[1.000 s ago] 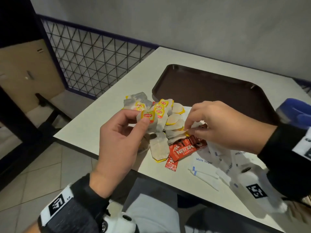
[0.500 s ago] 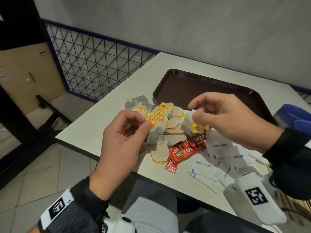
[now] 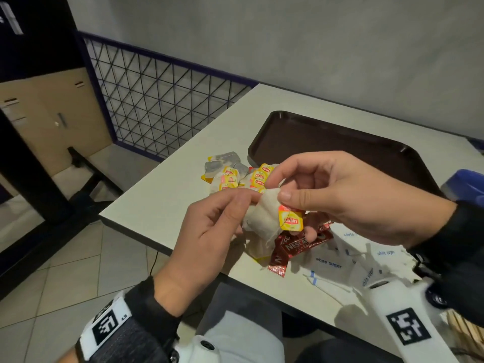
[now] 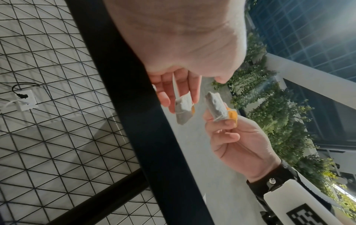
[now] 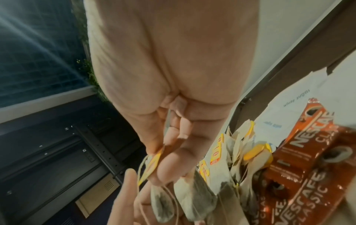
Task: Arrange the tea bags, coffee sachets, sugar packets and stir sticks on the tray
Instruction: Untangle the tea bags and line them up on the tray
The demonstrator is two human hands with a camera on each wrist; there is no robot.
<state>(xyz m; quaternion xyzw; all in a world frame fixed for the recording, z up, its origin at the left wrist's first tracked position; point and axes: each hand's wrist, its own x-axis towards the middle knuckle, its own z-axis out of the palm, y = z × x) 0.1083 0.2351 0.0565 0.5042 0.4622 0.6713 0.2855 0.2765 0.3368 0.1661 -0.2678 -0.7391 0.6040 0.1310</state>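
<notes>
Both hands are raised above the table's front edge, each pinching a Lipton tea bag. My left hand (image 3: 248, 203) holds one tea bag (image 4: 183, 109) by its top. My right hand (image 3: 279, 188) pinches a second tea bag (image 3: 264, 216) whose yellow tag (image 3: 290, 221) hangs below. The two bags nearly touch. Beneath them on the table lie a pile of tea bags (image 3: 235, 176), red Nescafe coffee sachets (image 3: 296, 244) and white sugar packets (image 3: 330, 263). The brown tray (image 3: 327, 145) stands behind the pile with nothing on it.
What look like wooden stir sticks (image 3: 463, 328) show at the lower right, mostly hidden by my right wrist. A wire-mesh fence (image 3: 162, 100) stands left of the white table (image 3: 162, 208). A grey wall rises behind the table.
My right hand lifted a tea bag out of the pile and brought it up to the bag in my left hand. My left hand rose slightly with its bag.
</notes>
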